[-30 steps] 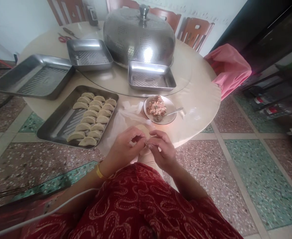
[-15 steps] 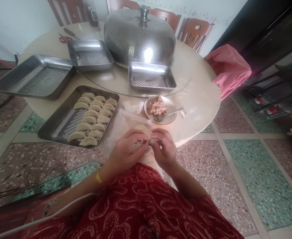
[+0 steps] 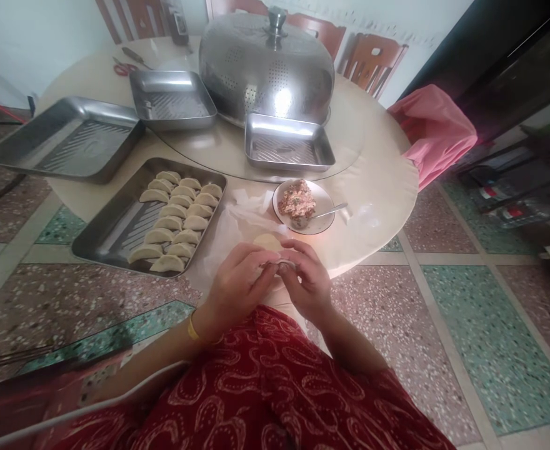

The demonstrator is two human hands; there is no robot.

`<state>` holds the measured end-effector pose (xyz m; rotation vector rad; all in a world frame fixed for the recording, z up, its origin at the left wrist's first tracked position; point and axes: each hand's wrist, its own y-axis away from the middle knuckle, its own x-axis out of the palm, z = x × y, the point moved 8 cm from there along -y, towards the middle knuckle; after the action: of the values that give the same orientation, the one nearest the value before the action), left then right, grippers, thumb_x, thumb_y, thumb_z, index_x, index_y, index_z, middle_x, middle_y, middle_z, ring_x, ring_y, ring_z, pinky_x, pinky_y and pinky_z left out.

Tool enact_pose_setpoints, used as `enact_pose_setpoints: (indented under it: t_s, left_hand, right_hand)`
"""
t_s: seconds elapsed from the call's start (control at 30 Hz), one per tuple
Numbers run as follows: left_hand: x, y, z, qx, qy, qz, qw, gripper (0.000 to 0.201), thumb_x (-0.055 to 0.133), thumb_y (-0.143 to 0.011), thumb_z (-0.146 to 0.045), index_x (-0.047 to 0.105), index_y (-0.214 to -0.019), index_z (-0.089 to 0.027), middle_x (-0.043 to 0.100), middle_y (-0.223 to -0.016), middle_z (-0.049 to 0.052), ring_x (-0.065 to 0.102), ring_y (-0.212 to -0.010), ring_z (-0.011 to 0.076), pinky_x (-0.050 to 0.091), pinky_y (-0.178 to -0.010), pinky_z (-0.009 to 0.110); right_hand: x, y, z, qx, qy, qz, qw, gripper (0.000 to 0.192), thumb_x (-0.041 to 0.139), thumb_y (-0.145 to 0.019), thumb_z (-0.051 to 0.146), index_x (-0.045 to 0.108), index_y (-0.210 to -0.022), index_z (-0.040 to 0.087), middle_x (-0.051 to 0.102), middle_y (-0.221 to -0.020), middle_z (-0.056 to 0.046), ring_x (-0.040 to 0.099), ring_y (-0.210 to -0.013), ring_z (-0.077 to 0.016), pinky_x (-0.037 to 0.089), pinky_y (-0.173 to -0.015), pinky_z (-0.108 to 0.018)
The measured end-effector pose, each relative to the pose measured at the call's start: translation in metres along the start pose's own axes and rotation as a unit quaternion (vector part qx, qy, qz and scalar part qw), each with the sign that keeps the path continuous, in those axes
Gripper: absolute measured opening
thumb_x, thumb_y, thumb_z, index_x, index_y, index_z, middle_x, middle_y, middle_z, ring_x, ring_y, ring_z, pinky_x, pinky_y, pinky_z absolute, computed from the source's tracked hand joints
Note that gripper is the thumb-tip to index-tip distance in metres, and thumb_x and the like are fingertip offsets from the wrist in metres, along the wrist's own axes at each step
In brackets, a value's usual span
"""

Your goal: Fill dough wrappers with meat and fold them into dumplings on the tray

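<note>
My left hand (image 3: 237, 284) and my right hand (image 3: 309, 281) meet just off the near edge of the round table (image 3: 378, 187), fingers curled in toward each other. Between their tips I pinch a small dumpling (image 3: 282, 266), pale soft dough; most of it is hidden behind my fingers, so I cannot tell its full shape. Both hands are closed snugly on it, thumbs and forefingers pressed to the dough.

Just beyond my knuckles lies a stack of round wrappers (image 3: 266, 240), flat and floury, resting on crinkled thin white plastic (image 3: 228, 228). To the right of that sits a small shallow bowl (image 3: 322, 199) heaped with coarse pinkish minced filling (image 3: 296, 201), a metal spoon (image 3: 331, 210) leaning on its rim.

To the left a rectangular steel tray (image 3: 110, 234) with a ribbed floor holds rows of folded dumplings (image 3: 174, 224), smooth half-moons lying close together in its right half. Three more trays of the same dull steel stand farther back: a large one (image 3: 64, 137) at the left, a square one (image 3: 172, 100) and a smaller one (image 3: 288, 141) nearer the middle. Behind them rises a shiny perforated dome cover (image 3: 265, 65) with a knob on top. Red-handled scissors (image 3: 124, 67) lie at the far edge. A pink cloth (image 3: 437, 125) is draped beside the table on the right. My lap is covered in red patterned fabric (image 3: 275, 387), and a yellow bangle (image 3: 192, 326) circles my left wrist.
</note>
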<state>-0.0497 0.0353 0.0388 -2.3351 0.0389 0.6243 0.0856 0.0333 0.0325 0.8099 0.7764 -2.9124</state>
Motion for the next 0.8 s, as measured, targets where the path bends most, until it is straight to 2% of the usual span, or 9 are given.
enact_pose_setpoints:
  t_s: [0.17,0.63,0.8]
  left_hand:
    - [-0.0032,0.001,0.0042,-0.019,-0.016,-0.001,1.0,0.012,0.06,-0.088,-0.02,0.057,-0.1,-0.02,0.065,-0.09,0.004,0.063,-0.085,0.016,0.055,-0.077,0.029]
    - [0.0008,-0.0026,0.0095,-0.029,-0.015,0.013,0.999,0.005,0.059,-0.088,-0.015,0.056,-0.086,-0.019,0.06,-0.085,0.003,0.06,-0.086,0.0156,0.052,-0.079,0.027]
    - [0.0001,-0.0007,0.0058,-0.003,-0.053,-0.006,0.999,0.01,0.058,-0.087,-0.013,0.055,-0.08,-0.019,0.058,-0.083,0.003,0.058,-0.082,0.0162,0.051,-0.076,0.028]
  right_hand:
    - [-0.0012,0.0027,-0.0037,-0.006,0.007,-0.021,1.0,0.018,0.056,-0.091,0.016,0.065,-0.105,0.024,0.063,-0.119,-0.009,0.064,-0.11,-0.0208,0.062,-0.084,-0.038]
    - [0.0018,0.0046,-0.0007,-0.039,0.04,-0.034,0.998,0.02,0.057,-0.089,0.01,0.064,-0.102,0.023,0.061,-0.118,-0.01,0.065,-0.109,-0.0219,0.064,-0.079,-0.037]
    - [0.0032,0.0045,-0.0001,-0.037,0.057,-0.029,0.997,0.017,0.056,-0.09,0.011,0.063,-0.1,0.022,0.061,-0.118,-0.011,0.066,-0.106,-0.0214,0.064,-0.078,-0.037]
